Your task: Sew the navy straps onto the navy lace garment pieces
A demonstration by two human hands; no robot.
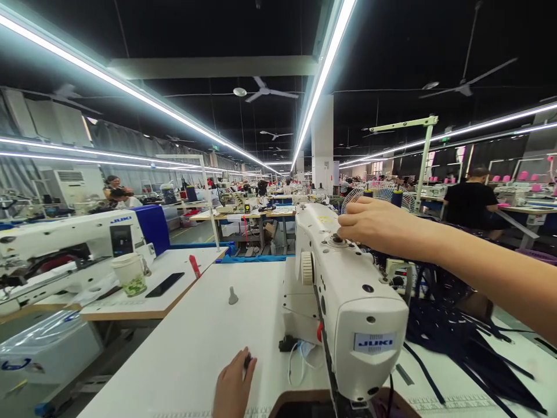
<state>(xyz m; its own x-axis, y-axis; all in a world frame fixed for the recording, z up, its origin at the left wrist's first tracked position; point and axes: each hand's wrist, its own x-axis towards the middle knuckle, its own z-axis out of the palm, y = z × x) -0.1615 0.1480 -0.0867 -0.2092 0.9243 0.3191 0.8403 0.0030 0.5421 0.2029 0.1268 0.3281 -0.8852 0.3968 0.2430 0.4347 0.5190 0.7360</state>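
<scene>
Left hand (233,383), bottom centre, pinches a small black piece (248,361) between thumb and index finger at the smooth white desk (169,348). Right of centre, the right hand (374,225) curls over the top of the white JUKI sewing machine (348,284); whether it grips anything, I cannot tell.

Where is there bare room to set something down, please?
The white tabletop is bare left of the left hand, and between the grey cone-shaped piece and the sewing machine. It's crowded with dark fabric strips right of the machine, and around the pale-blue item left of it.
</scene>
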